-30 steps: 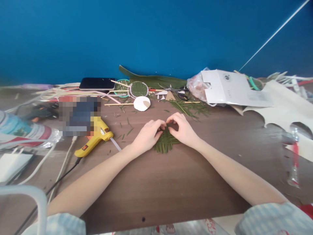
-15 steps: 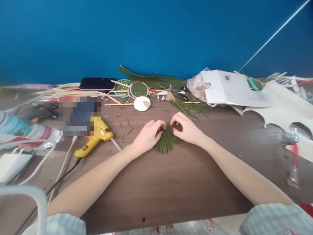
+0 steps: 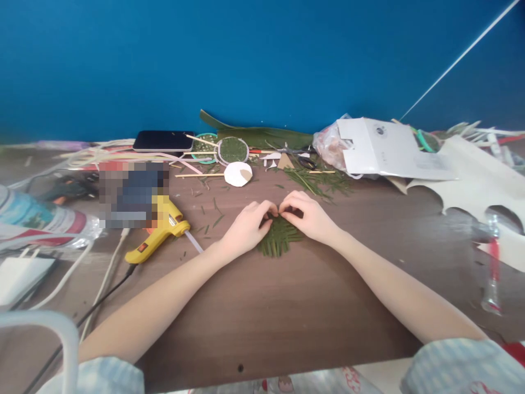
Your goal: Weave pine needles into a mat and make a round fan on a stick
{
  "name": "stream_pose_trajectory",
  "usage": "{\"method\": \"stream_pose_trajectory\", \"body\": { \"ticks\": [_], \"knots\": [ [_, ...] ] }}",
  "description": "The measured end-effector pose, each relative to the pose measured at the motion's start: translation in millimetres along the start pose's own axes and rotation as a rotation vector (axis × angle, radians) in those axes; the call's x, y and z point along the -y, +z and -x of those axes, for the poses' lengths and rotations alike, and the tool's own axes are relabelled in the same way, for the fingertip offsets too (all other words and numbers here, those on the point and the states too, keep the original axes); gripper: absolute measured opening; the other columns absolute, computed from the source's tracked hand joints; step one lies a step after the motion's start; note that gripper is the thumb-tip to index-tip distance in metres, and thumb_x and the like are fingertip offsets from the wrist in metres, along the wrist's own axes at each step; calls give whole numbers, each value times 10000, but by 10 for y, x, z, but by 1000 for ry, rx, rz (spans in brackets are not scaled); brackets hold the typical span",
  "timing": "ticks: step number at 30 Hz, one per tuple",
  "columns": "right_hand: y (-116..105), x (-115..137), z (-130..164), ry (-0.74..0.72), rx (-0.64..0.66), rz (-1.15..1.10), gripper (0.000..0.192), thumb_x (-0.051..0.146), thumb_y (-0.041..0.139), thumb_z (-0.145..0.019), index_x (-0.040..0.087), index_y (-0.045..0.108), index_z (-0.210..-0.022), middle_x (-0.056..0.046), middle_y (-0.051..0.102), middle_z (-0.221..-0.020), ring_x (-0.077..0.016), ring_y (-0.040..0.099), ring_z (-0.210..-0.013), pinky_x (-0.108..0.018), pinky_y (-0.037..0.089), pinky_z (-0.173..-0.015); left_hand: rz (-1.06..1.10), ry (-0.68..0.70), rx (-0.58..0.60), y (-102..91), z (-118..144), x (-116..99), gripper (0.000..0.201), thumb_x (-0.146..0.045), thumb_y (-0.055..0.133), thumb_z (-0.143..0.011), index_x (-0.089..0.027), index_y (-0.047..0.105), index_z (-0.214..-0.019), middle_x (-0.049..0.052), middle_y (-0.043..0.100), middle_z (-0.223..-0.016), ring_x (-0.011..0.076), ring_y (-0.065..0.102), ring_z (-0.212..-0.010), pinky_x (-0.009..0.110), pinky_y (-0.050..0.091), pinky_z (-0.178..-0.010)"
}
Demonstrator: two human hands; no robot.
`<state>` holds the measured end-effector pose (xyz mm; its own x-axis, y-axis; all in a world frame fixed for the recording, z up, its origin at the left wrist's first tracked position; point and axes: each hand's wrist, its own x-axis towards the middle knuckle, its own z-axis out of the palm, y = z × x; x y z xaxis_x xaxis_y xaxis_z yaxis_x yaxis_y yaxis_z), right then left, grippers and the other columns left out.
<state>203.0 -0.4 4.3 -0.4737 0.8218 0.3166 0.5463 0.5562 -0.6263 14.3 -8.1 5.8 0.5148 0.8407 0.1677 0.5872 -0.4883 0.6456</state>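
At the centre of the frame the right hand [image 3: 310, 219] has drawn back in toward the left hand [image 3: 246, 229]; both sets of fingers now pinch the top edge of the small woven mat of green leaf strips [image 3: 279, 239], flat on the brown wooden table [image 3: 287, 306]; the weaving seems to be continuing.

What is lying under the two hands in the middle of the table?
A small mat of woven green leaf strips on the brown table. The left hand and right hand pinch its far edge, covering that part.
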Motion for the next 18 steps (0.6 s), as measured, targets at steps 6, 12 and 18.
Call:
{"method": "stream_pose_trajectory", "body": {
  "ticks": [6,12,18],
  "knots": [
    [22,23,-29,29,-20,-28,111,104,530,-807,193,556,-746,-16,574,-753,-157,471,-728,-281,380,-670,40,-59,2,-12,-16,-3,182,-59,505,-747,-197,516,-866,-10,536,-780,137,527,-768,252,424,-720],
    [59,52,-34,93,-84,-92,92,108,565,-777,193,582,-747,-1,579,-740,-131,492,-657,-263,383,-617,90,-113,-13,-14,-26,-17,87,-138,500,-786,-200,516,-844,-12,565,-780,137,544,-752,252,417,-701],
    [101,83,-46,115,-110,-171,87,118,573,-767,199,559,-739,15,572,-708,-117,499,-618,-256,406,-595,119,-142,-38,-17,-35,-33,77,-141,508,-776,-202,491,-820,-31,562,-742,125,550,-716,239,412,-668]
  ]
}}
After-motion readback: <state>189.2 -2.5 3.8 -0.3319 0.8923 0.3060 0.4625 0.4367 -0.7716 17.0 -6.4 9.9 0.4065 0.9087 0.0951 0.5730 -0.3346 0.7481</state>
